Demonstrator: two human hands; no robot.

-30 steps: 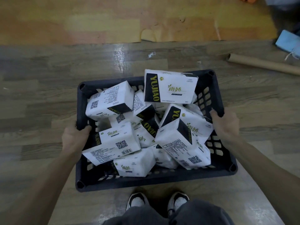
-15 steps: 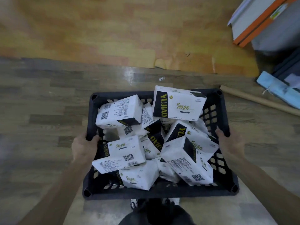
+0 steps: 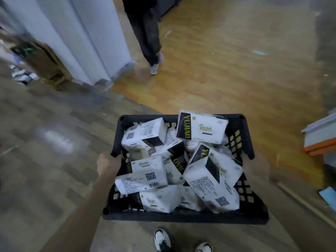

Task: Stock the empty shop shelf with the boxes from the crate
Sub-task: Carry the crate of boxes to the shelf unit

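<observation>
the crate (image 3: 181, 218) is moulded in black plastic, matt, with latticed walls. the boxes (image 3: 201, 129) are wrapped in a thin white covering, slightly creased, faintly shiny, with black printed bands. the grey floor (image 3: 54, 139) is laid in wood-look planks, glossy where light is mirrored. the orange-brown floor (image 3: 227, 70) is seen as duller wood grain.

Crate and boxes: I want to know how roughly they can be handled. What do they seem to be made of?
Crate: hard moulded plastic, matt black; the lattice-cut walls and rounded corner posts suggest it. Boxes: probably soft packs in thin glossy white film rather than card; the faces wrinkle, bulge and catch light, though blur leaves it open.
</observation>
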